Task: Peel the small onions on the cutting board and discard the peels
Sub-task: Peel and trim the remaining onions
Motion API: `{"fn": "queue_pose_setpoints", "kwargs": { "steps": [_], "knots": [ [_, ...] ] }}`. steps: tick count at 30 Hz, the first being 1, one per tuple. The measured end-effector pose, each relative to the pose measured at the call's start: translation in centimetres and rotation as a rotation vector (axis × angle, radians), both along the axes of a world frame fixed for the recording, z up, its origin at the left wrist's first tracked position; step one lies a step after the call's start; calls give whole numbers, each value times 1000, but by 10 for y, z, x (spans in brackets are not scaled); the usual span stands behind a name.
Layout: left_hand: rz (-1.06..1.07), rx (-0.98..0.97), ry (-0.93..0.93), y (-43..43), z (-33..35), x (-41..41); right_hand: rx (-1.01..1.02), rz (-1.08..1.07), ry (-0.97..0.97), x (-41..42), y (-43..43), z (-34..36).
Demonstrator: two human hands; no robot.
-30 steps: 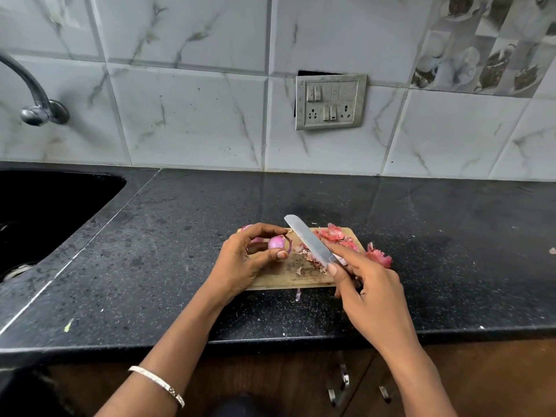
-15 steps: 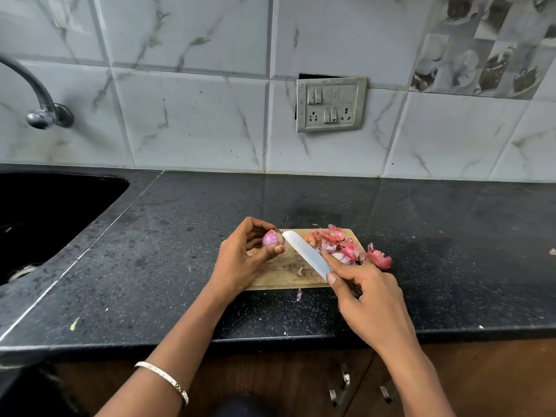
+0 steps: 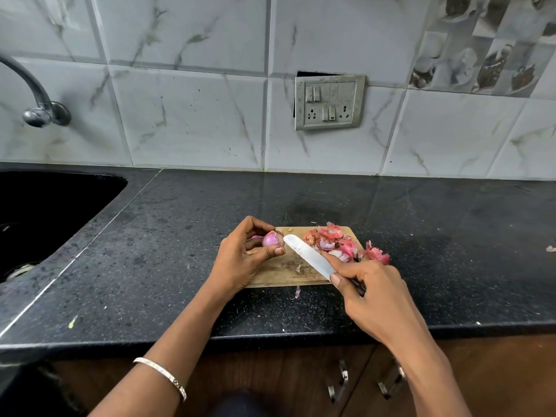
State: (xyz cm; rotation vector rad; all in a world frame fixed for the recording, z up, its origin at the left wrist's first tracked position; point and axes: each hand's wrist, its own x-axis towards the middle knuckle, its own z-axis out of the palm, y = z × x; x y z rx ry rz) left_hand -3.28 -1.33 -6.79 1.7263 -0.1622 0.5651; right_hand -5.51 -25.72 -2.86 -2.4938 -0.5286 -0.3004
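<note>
A: The left grip is curled round one small onion, which is pinched between thumb and fingertips above the left end of the board. The right grip is closed on the handle of the knife, with the thumb pressed at the blade's base. The blade tip is held just beside the onion.

B: What is found around them?

A: A peel heap is piled on the board's far right corner, close behind the blade. One peel is seen just off the right edge, on the bench. A scrap is seen by the near edge.

B: And the room at the edges?

A: The board is set near the bench's front lip. Dark bench is spread wide on both sides. The sink is well apart to the left, under the tap. A switch plate is fixed to the wall behind.
</note>
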Motion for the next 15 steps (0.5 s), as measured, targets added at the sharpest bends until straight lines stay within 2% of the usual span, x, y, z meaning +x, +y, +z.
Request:
{"fn": "queue_pose_setpoints", "kwargs": {
  "steps": [15],
  "knots": [
    [35,70,41,1,-1,-2,44,17,132,0,3,4]
  ]
}}
